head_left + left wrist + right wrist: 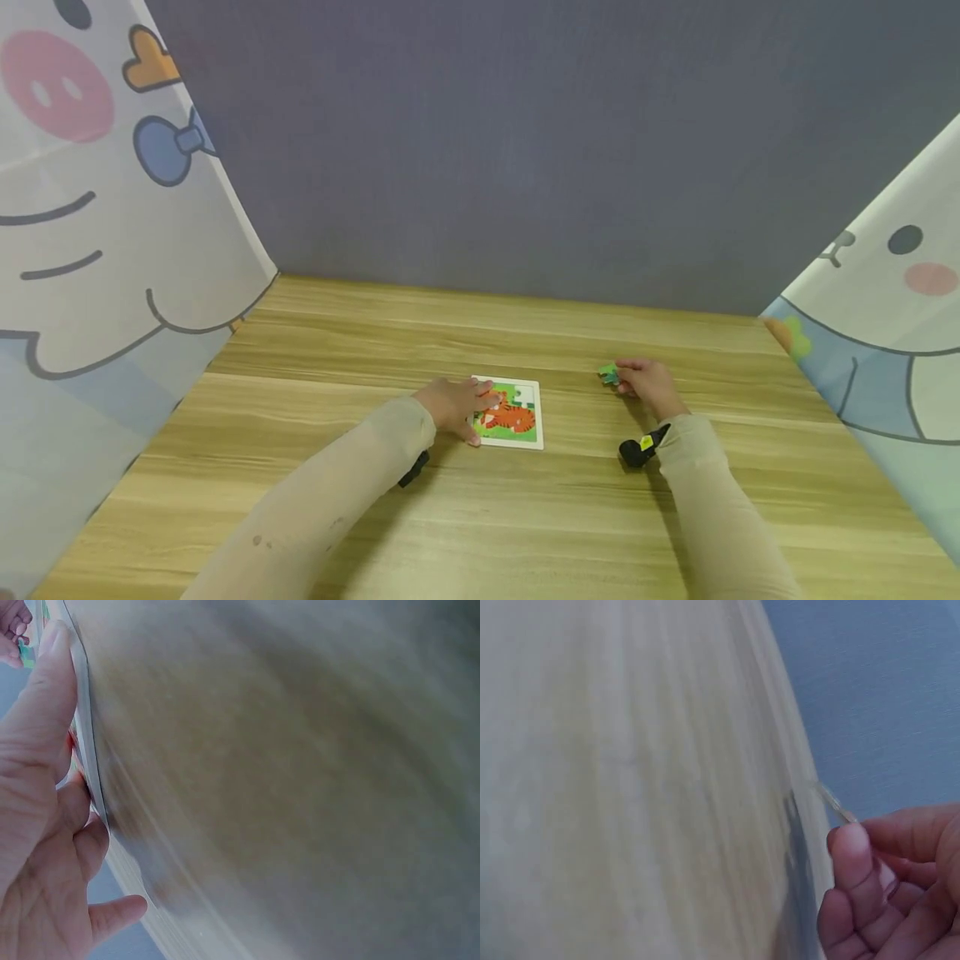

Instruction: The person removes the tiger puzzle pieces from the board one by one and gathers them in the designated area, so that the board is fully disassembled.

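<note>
A square jigsaw puzzle (pixel 512 437) with a white border and an orange tiger on green lies on the table. A white gap shows at its upper right. My left hand (pixel 453 406) rests on the puzzle's left side with its fingers spread, hiding part of the picture. In the left wrist view its thumb (pixel 46 690) lies along the puzzle's edge. To the right, my right hand (pixel 649 387) pinches a small green puzzle piece (pixel 608 374) between thumb and fingertips, apart from the puzzle. The right wrist view shows that piece (pixel 834 801) edge-on, above the tabletop.
The wood-grain table (pixel 480 525) ends at a dark grey panel (pixel 495 158) at the back. Cloths with cartoon prints (pixel 82 275) hang along both sides. A black wrist device (pixel 637 452) is strapped by the right sleeve.
</note>
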`<action>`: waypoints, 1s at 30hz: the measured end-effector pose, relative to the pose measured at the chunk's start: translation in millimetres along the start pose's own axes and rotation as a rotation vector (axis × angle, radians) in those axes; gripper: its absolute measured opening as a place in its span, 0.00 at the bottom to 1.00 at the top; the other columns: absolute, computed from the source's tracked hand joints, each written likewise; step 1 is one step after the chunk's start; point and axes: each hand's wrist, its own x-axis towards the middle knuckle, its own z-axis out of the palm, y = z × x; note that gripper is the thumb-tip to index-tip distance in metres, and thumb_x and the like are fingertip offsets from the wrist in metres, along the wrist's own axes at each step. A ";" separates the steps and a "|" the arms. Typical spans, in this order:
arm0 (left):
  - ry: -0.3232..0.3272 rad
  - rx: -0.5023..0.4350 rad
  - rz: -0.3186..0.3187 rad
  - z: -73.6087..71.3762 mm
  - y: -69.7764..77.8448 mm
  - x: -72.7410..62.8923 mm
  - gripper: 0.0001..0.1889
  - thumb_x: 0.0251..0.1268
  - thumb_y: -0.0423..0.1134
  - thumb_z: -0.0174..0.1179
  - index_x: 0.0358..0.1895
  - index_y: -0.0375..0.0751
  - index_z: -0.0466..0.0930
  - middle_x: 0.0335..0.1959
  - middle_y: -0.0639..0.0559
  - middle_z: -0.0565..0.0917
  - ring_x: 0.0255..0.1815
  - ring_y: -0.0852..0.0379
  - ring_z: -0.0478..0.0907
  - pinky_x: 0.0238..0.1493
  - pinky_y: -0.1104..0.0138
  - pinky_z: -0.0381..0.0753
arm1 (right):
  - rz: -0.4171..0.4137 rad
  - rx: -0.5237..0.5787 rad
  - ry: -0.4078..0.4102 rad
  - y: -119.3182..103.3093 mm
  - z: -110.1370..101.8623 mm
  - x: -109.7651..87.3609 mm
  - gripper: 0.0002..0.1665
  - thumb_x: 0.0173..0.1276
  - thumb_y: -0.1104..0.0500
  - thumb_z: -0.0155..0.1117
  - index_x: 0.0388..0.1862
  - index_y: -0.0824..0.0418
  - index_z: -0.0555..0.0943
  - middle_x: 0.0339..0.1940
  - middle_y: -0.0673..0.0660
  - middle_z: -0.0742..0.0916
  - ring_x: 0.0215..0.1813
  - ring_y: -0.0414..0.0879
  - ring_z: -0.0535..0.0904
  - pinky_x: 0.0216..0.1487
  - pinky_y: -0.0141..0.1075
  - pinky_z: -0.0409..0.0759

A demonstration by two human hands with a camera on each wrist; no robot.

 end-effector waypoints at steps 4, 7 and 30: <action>-0.006 -0.003 -0.007 0.4 -0.2 -0.3 0.45 0.56 0.63 0.57 0.77 0.62 0.49 0.78 0.62 0.44 0.76 0.60 0.44 0.62 0.61 0.69 | 0.019 0.003 -0.008 -1.9 1.1 0.1 0.22 0.71 0.69 0.49 0.60 0.84 0.68 0.27 0.50 0.82 0.20 0.33 0.77 0.26 0.25 0.78; -0.011 -0.007 -0.011 1.2 0.0 -0.4 0.45 0.56 0.64 0.56 0.77 0.63 0.48 0.78 0.63 0.44 0.76 0.61 0.43 0.67 0.57 0.63 | 0.037 -0.025 -0.011 -2.2 2.7 -0.5 0.22 0.71 0.70 0.49 0.59 0.84 0.68 0.24 0.49 0.82 0.19 0.33 0.76 0.24 0.25 0.77; 0.013 0.040 -0.026 2.6 0.1 -2.1 0.44 0.56 0.65 0.56 0.76 0.65 0.48 0.77 0.64 0.44 0.76 0.63 0.43 0.41 0.72 0.76 | -0.003 -0.173 -0.043 -4.9 1.0 -11.9 0.18 0.67 0.67 0.57 0.50 0.82 0.75 0.23 0.49 0.81 0.23 0.35 0.75 0.27 0.26 0.77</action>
